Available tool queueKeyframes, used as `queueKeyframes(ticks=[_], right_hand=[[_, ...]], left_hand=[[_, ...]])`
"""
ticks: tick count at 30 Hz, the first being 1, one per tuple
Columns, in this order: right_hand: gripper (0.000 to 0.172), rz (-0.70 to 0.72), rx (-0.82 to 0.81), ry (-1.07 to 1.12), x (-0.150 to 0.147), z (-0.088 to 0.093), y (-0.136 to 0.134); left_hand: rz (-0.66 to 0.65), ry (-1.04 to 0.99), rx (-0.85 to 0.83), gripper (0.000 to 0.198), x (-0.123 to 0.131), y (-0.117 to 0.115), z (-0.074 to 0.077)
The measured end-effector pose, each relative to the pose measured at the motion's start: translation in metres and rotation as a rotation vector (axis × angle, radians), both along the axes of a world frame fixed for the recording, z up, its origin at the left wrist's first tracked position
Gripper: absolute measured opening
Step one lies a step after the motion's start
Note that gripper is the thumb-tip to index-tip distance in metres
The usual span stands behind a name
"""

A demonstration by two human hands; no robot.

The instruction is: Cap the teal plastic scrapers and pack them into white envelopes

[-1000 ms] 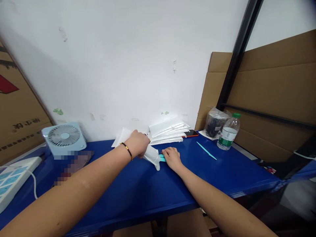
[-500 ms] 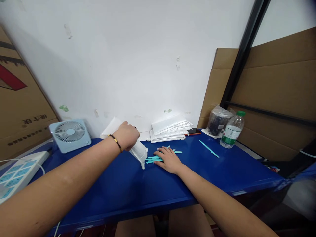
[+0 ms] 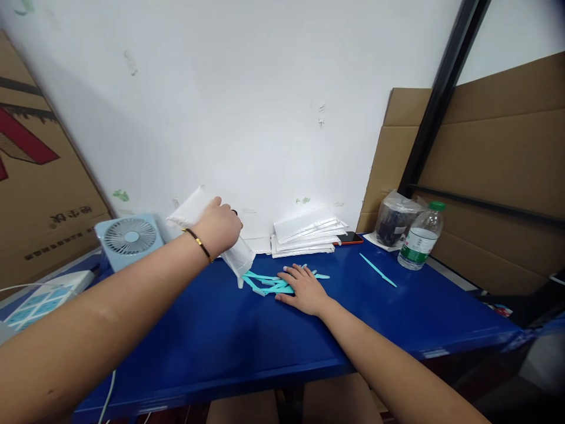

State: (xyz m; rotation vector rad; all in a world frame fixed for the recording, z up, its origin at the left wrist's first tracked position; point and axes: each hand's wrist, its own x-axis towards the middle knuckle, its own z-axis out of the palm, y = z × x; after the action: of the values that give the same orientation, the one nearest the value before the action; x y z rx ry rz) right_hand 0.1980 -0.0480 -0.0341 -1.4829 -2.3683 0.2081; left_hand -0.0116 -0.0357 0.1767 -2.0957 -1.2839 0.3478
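Note:
My left hand (image 3: 220,227) grips a white packet (image 3: 238,257), tilted with its lower end near the table. Turquoise plastic sticks (image 3: 273,285) spread from that end across the blue table (image 3: 247,341). Over the right part of these sticks lies my right hand (image 3: 304,288), palm down with fingers apart. One more turquoise stick (image 3: 378,270) rests by itself farther right. Behind my right hand, against the wall, is a stack of white packets (image 3: 304,232).
A blue fan (image 3: 130,237) and a white power strip (image 3: 48,300) are on the left. On the right stand a green-capped bottle (image 3: 420,238) and a bagged dark container (image 3: 392,221). A phone (image 3: 351,238) lies beside the stack.
My left hand and its packet have moved left and up. More turquoise sticks now show between the packet and my right hand, which stays over the pile.

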Motion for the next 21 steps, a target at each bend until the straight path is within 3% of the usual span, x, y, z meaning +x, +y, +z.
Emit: queueKeyframes(ticks=[8,13,16,19,21], right_hand=[[0.072,-0.015,-0.013,0.002,0.001,0.001,0.000],[0.072,-0.017,-0.019,-0.011,0.001,0.001,0.000],[0.072,-0.015,-0.020,-0.017,0.001,0.001,0.000],[0.072,-0.018,-0.028,-0.022,0.000,0.002,0.000],[0.072,-0.012,-0.035,-0.018,0.000,0.002,0.000]], left_hand=[[0.131,-0.051,0.074,0.011,-0.025,0.010,0.022],[0.112,-0.048,0.042,0.017,-0.042,0.017,0.036],[0.035,-0.061,-0.035,0.031,-0.036,0.013,0.027],[-0.057,-0.045,-0.075,0.018,-0.024,0.007,0.004],[-0.118,-0.081,-0.003,0.018,-0.020,0.006,-0.011]])
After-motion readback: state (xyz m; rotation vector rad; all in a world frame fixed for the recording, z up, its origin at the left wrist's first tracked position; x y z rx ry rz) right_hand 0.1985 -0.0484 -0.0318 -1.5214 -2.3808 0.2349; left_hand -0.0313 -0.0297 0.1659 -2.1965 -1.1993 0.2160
